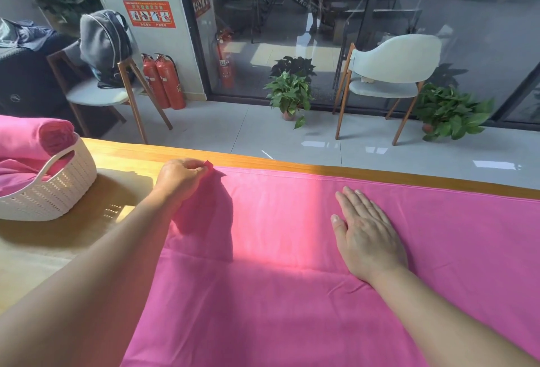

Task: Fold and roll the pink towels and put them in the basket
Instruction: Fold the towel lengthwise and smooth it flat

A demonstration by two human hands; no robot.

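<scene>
Left grip: left hand (182,175) pinched the far left corner of the spread pink towel (292,279) between thumb and curled fingers, close to the table's far edge.
Right grip: right hand (366,233) lay flat on the same towel, palm down, fingers straight and close together, holding nothing; it sat a little in from the far hem.
Spread towel: it lay open over the wooden table (122,162), its far hem running just inside and along the table's far edge, its cloth reaching to the near edge of the picture and off the right side; a fold line crossed it from left to right below the left hand.
Basket: white woven basket (74,175) stood on the table near its far left corner, apart from the spread towel.
Basket contents: one rolled pink towel (38,135) lay across the top, with more pink cloth (16,178) beneath it inside.
Floor beyond the table: two red fire extinguishers (163,81) stood by a pillar, a chair with a grey backpack (103,45) on its seat to their left, a pale chair (388,74) to the right, and two potted plants (289,93) beside the glass wall.
</scene>
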